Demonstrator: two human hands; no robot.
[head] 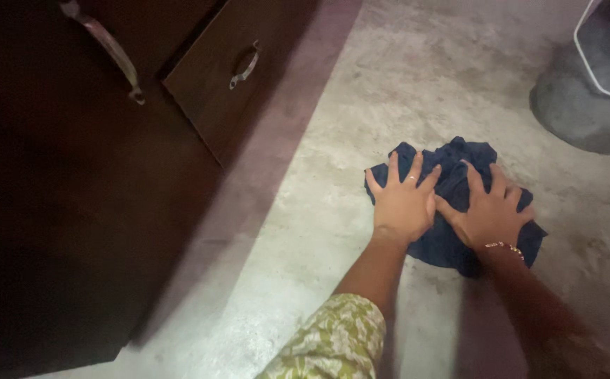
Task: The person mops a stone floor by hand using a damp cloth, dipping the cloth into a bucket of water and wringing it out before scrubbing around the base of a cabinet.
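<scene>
the left hand lies flat with its fingers spread wide, palm down on the near left part of a dark blue cloth, a thin ring on one finger. the right hand lies just beside it, also flat and splayed, its thumb touching or nearly touching the edge of the left hand; neither one is clamped on anything, both press down open on the fabric. the cloth is soft and crumpled, bunched into loose folds at its far edge and flatter under the palms, its outline irregular and roughly rounded. it rests on the floor, a pale grey concrete with a rough, mottled, slightly stained face. a thin gold-coloured bracelet with small beads circles the right wrist. the left arm carries a short sleeve of light green fabric with a pale leafy print. to the left stands a dark brown wooden cabinet, smooth and glossy, with a drawer pulled partly out and curved metal handles. at the far right, well apart from the cloth, sits a grey rounded thing with a fuzzy surface and a thin white edging line; what it is cannot be told.
</scene>
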